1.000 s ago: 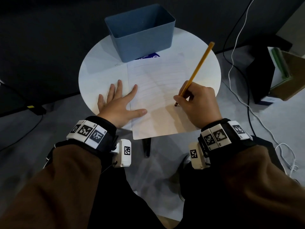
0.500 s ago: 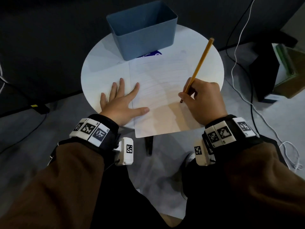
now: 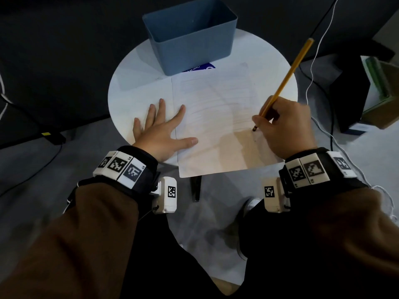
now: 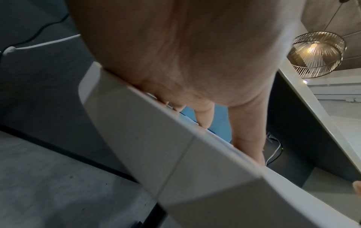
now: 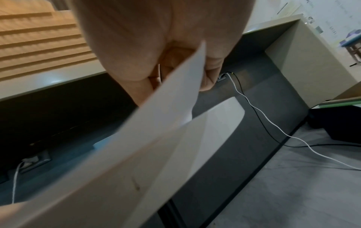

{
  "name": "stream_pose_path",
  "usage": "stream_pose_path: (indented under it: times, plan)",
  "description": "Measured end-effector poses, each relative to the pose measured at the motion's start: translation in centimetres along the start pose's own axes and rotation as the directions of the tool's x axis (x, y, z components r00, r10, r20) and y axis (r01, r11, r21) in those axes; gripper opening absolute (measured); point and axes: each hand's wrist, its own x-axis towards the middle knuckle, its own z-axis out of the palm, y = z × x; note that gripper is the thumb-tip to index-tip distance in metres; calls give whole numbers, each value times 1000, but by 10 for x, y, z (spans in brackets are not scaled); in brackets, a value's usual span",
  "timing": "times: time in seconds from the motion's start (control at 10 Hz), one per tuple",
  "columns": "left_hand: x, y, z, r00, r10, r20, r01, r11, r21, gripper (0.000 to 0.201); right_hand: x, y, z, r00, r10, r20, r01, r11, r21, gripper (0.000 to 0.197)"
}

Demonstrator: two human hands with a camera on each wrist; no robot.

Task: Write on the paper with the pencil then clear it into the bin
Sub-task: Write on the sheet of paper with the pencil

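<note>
A white lined sheet of paper (image 3: 216, 117) lies on the round white table (image 3: 138, 89), its near edge hanging over the rim. My left hand (image 3: 160, 128) lies flat with spread fingers, thumb and forefinger pressing the paper's left edge. My right hand (image 3: 280, 126) grips a yellow pencil (image 3: 287, 77), whose dark tip touches the paper near its right side. The blue bin (image 3: 190, 37) stands at the table's far side, beyond the paper. In the right wrist view the paper (image 5: 156, 131) covers the fingers and the pencil is hidden.
A dark box with a green and cardboard stack (image 3: 375, 91) stands on the floor at the right. White and black cables (image 3: 313, 67) run along the floor past the table's right. A blue label (image 3: 200, 69) peeks from under the bin.
My right hand and the pencil tip have moved rightwards across the paper. The left hand has stayed flat on the paper's left edge.
</note>
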Motion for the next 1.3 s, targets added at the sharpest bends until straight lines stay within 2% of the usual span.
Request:
stream_pose_path:
  times: [0.2, 0.4, 0.7, 0.8, 1.0, 1.1, 1.3]
  plan:
    - [0, 0, 0, 1000, 0, -1, 0, 1000, -13, 89, -3, -11, 8, 998, -57, 31, 56, 998, 37, 15]
    - [0, -1, 0, 1000, -3, 2, 3, 1000, -4, 89, 0, 4, -4, 1000, 16, -14, -17, 1000, -13, 14]
    - [1, -2, 0, 1000, 2, 6, -2, 1000, -7, 89, -2, 0, -3, 1000, -21, 22, 21, 1000, 22, 13]
    - [1, -2, 0, 1000, 0, 3, 0, 1000, -6, 89, 2, 12, -12, 1000, 24, -12, -24, 999, -23, 14]
    - [2, -2, 0, 1000, -3, 7, 3, 1000, 4, 90, 1, 3, -11, 999, 3, -34, -1, 999, 49, 15]
    - [3, -3, 1, 1000, -1, 7, 1, 1000, 8, 89, -1, 1, -3, 1000, -21, 11, 20, 999, 39, 13]
    - [2, -2, 1, 1000, -1, 6, 1, 1000, 3, 89, 2, 10, -8, 999, 27, -25, -28, 999, -23, 14]
